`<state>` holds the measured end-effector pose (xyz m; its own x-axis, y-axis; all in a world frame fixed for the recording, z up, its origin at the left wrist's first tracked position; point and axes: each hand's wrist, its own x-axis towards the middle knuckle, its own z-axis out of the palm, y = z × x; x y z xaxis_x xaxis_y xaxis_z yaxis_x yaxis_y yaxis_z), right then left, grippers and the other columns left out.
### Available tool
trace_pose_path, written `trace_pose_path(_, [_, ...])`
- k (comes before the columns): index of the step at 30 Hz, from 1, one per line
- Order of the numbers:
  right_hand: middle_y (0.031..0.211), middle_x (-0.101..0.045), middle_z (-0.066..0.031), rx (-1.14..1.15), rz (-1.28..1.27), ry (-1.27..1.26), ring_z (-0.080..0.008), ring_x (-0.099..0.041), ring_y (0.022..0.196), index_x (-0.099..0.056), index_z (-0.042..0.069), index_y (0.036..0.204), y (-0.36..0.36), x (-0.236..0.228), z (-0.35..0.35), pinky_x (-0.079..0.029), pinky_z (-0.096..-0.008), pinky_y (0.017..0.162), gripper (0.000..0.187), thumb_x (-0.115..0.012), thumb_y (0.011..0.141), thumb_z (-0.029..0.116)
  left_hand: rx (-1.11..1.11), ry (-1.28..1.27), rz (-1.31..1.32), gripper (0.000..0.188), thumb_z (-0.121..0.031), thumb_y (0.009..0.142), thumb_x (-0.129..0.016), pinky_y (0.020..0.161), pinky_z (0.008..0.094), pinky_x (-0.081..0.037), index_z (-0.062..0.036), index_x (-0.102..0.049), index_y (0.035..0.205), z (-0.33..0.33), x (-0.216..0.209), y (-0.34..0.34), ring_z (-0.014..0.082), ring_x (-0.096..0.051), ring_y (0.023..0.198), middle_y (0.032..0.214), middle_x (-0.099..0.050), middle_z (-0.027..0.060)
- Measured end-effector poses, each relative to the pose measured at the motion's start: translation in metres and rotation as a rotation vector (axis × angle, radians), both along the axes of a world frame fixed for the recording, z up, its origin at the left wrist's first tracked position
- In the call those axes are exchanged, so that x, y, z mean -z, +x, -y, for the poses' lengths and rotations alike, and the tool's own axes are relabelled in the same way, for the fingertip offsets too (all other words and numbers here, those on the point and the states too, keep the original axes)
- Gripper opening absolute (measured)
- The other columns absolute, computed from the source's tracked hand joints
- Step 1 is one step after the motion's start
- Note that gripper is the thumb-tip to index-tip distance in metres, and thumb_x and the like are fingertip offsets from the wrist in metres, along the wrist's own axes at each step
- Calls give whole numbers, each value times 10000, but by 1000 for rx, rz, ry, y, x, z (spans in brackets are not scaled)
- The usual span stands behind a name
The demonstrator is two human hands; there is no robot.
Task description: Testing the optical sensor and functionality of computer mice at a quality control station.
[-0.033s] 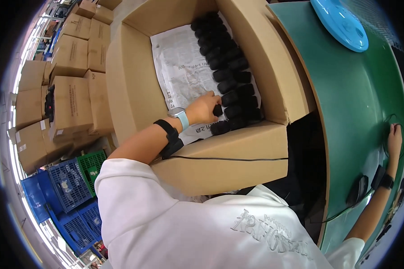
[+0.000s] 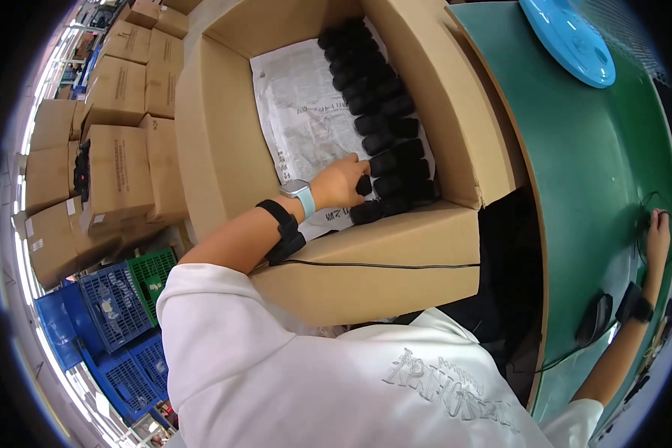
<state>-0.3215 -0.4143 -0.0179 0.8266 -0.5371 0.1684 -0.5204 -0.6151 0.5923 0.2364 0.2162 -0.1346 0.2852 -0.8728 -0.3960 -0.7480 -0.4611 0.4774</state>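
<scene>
My left hand (image 2: pixel 341 181) reaches into a large open cardboard box (image 2: pixel 381 250). Its fingers are closed on a small rounded black object (image 2: pixel 364 185), partly hidden by the hand. Beside it runs a column of similar black rounded objects (image 2: pixel 381 142) in close rows, too dark to make out in detail. They lie on a printed paper sheet (image 2: pixel 299 89) at the bottom of the box. Far to the right, over a green table, my right hand (image 2: pixel 658 237) has its fingers pinched on a thin black cable (image 2: pixel 641 250). A black mouse-shaped object (image 2: pixel 596 317) lies near that forearm.
A light blue plastic lid or basin (image 2: pixel 571 41) sits on the green table (image 2: pixel 575 172) at the back. Stacked cardboard boxes (image 2: pixel 119 172) stand to the left, with blue crates (image 2: pixel 112 306) and a green crate (image 2: pixel 154 276) nearer. A black cable (image 2: pixel 381 266) crosses the box's near flap.
My right hand has shifted very slightly downward in the picture. My left hand stays at nearly the same place, on the black object.
</scene>
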Motion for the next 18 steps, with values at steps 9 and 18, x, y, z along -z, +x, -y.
trace_pose_path(9, [1383,-594,-147,48,-3026,-3545,-203,-574,1227,-570,57,1198,103,-130,-290,-512,-343,943,273,-390,1114,244,105,-150,365,344,-110,708,-774,797,500,-542,-16,-664,1020,32,-77,6,405,-668,893,904,-679,207])
trace_pose_path(18, [1341,-605,-174,275,-2278,-3158,-133,-559,1007,-491,35,1095,157,-101,-402,-453,-285,928,113,-508,1068,143,354,-618,-631,863,-257,671,-949,904,356,-518,-43,-495,1374,161,-225,-182,217,-600,1092,1308,-566,106])
